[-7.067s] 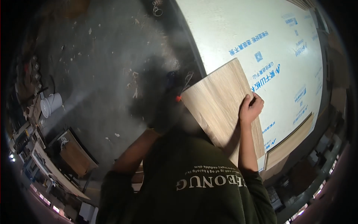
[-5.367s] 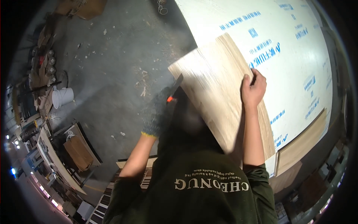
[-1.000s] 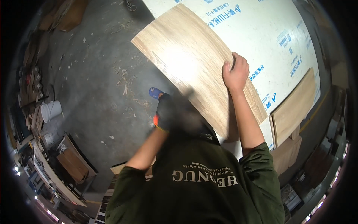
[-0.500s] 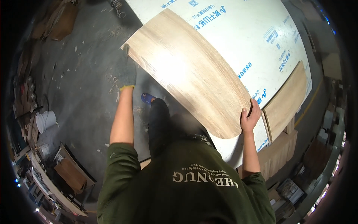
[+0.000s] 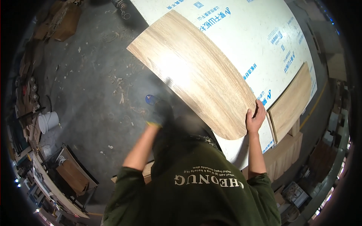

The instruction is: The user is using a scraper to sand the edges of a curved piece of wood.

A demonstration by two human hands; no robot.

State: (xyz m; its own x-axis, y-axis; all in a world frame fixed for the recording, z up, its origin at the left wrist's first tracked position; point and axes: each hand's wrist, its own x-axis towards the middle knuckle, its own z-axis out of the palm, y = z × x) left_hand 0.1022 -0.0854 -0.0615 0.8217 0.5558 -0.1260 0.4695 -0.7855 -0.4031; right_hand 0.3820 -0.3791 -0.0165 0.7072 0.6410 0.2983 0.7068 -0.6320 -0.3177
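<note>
A long wood-grain board (image 5: 203, 71) with a curved far side and one rounded corner lies on a white printed sheet, its near long edge overhanging. My right hand (image 5: 256, 119), bare, holds its right end, the thumb at the rim and the fingers along the edge. My left hand (image 5: 163, 107), in a dark glove with a yellow cuff, is at the near long edge, around the middle of the board. Motion blur and dark clothing behind hide its fingers, so I cannot tell whether they grip the edge.
The white sheet (image 5: 279, 49) with blue print spreads beneath the board. A second wood-grain board (image 5: 292, 100) lies at its right side, above stacked panels (image 5: 281, 152). Wood shavings (image 5: 120, 90) litter the grey floor. A white bucket (image 5: 48, 122) stands at the left.
My left hand has moved from the board's far left corner toward me, along its near edge to about the middle. My right hand keeps its place at the right end.
</note>
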